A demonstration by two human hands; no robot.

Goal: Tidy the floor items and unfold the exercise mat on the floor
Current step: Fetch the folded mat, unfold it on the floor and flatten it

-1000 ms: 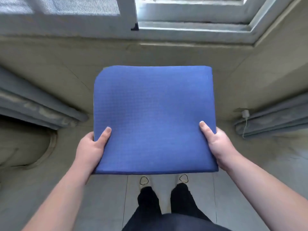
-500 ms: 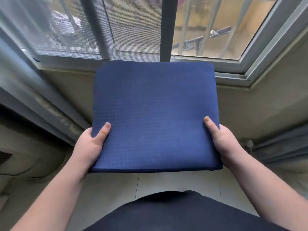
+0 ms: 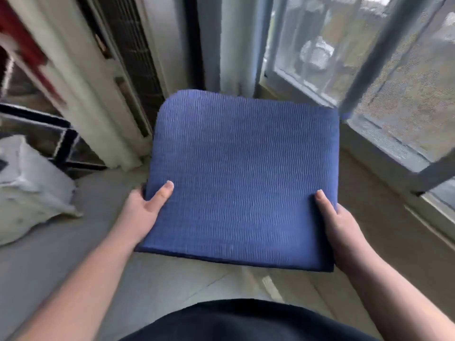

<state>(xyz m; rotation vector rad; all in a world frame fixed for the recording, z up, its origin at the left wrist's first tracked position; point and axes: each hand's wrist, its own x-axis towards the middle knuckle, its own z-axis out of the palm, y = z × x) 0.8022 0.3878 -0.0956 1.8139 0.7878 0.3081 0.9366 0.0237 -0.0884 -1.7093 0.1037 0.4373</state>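
Observation:
A folded blue exercise mat (image 3: pixel 242 173) with a wavy ribbed surface is held flat in the air in front of me, at waist height. My left hand (image 3: pixel 144 212) grips its near left edge, thumb on top. My right hand (image 3: pixel 343 232) grips its near right edge, thumb on top as well. The mat stays folded into a thick square and hides the floor beneath it.
A white plastic bag (image 3: pixel 29 188) lies on the grey floor at the left. A tall white standing unit (image 3: pixel 98 94) rises behind it. A window with a mesh screen (image 3: pixel 381 77) and its low sill fill the right side.
My view has swung left and upward: the window has slid to the right, and the white unit and bag have come into sight. Both hands keep the same hold on the mat.

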